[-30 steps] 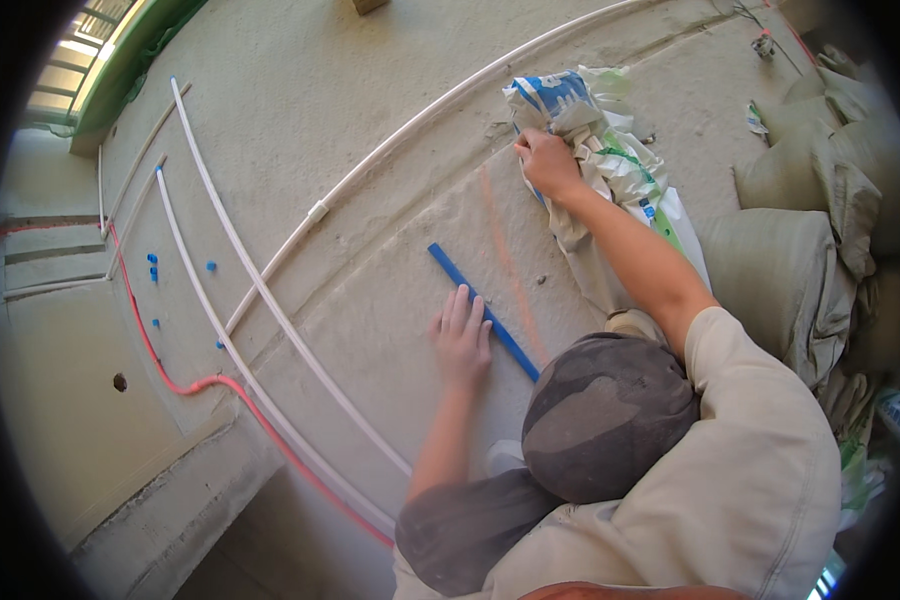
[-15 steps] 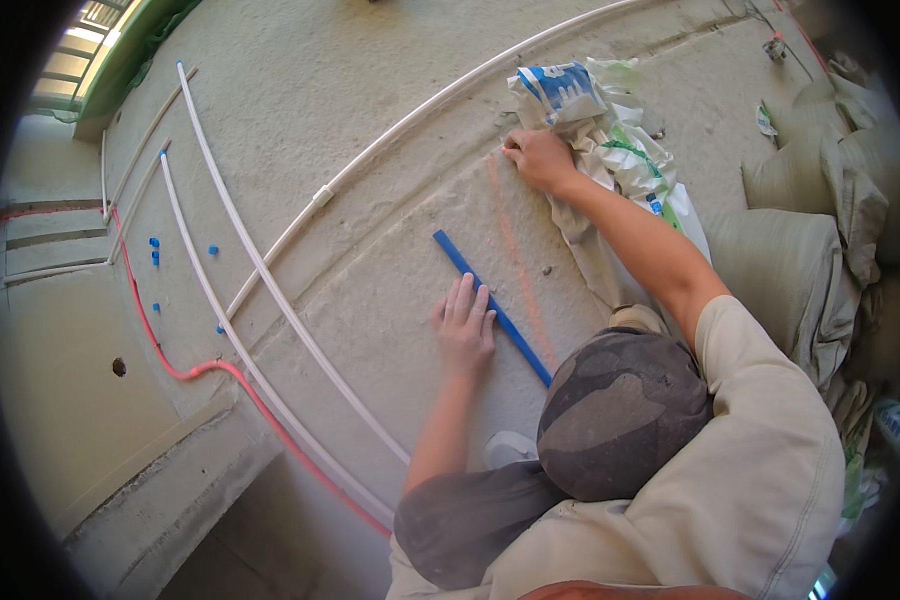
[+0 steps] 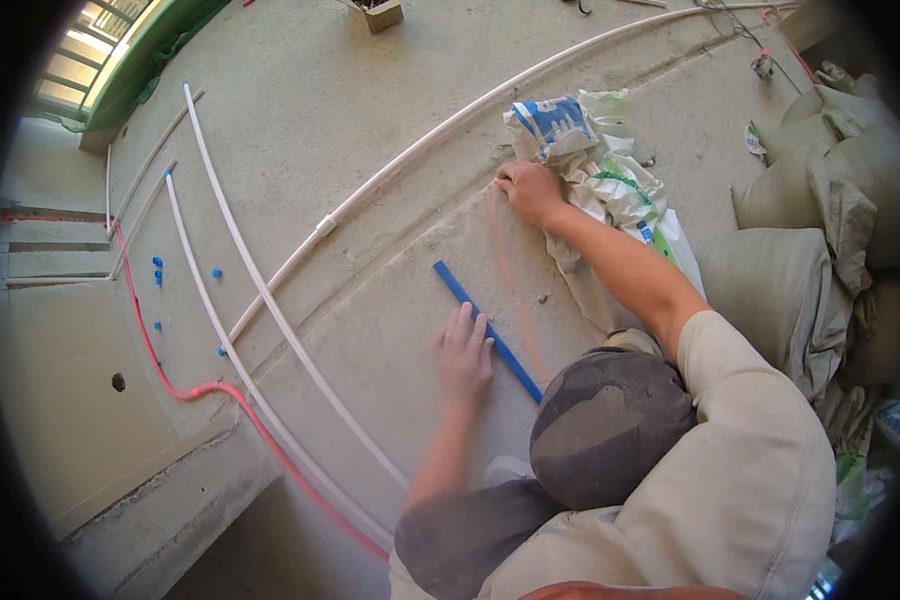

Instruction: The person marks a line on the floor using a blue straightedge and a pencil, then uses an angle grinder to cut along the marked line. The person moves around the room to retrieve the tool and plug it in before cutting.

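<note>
My trousers (image 3: 610,430) are matt cloth; strip (image 3: 511,362), smooth plastic; floor (image 3: 380,310), rough matt concrete; bag (image 3: 625,190), creased plastic.

No words or numbers can be read. White marks on the blue-and-white bag (image 3: 554,122) are too small to make out. The packet (image 3: 894,422) at the right rim bears blurred print.

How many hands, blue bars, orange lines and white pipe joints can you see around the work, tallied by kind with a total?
Hands: 2, left hand and right hand
Blue bar: 1
Orange line: 1
White pipe joint: 1
Total: 5
</note>
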`<state>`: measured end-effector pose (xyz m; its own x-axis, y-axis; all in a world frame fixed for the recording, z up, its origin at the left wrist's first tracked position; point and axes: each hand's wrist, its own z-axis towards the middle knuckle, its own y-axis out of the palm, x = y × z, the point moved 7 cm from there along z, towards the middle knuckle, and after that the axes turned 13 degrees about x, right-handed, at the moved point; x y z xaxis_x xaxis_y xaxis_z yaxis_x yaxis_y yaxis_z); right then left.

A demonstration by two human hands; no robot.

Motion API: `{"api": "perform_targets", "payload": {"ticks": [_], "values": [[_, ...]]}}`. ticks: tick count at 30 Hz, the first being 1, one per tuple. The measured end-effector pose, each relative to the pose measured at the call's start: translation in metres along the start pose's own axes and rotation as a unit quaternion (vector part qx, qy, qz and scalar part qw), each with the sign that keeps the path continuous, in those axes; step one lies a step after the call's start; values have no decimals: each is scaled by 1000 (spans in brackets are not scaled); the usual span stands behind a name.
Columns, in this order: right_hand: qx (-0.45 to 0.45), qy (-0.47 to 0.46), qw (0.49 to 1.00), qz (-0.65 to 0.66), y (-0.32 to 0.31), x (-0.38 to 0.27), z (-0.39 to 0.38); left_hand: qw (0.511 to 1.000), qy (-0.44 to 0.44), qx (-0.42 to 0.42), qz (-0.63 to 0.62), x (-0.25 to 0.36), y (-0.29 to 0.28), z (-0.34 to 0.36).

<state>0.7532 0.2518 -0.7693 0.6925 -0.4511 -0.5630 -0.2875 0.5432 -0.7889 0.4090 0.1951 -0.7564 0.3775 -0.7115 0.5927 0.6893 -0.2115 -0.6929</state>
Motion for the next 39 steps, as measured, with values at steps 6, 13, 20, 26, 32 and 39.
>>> {"api": "perform_targets", "payload": {"ticks": [6, 13, 20, 26, 32, 39], "values": [[-10, -8, 1000, -15, 2, 0, 3, 1000, 24, 13, -2, -4, 1, 2], [-22, 17, 999, -15, 1, -1, 3, 1000, 20, 6, 6, -5, 1, 0], [-29, 36, 999, 4, -2, -1, 1, 1000, 22, 17, -1, 1, -4, 4], [-11, 23, 1000, 11, -4, 0, -5, 1000, -9, -6, 5, -1, -3, 1], [-8, 0, 1000, -7, 5, 2, 3, 1000, 8, 8, 7, 1, -4, 5], [-56, -103, 992, -52, 3, -14, -34, 1000, 1, 5, 6, -5, 1, 0]]}}
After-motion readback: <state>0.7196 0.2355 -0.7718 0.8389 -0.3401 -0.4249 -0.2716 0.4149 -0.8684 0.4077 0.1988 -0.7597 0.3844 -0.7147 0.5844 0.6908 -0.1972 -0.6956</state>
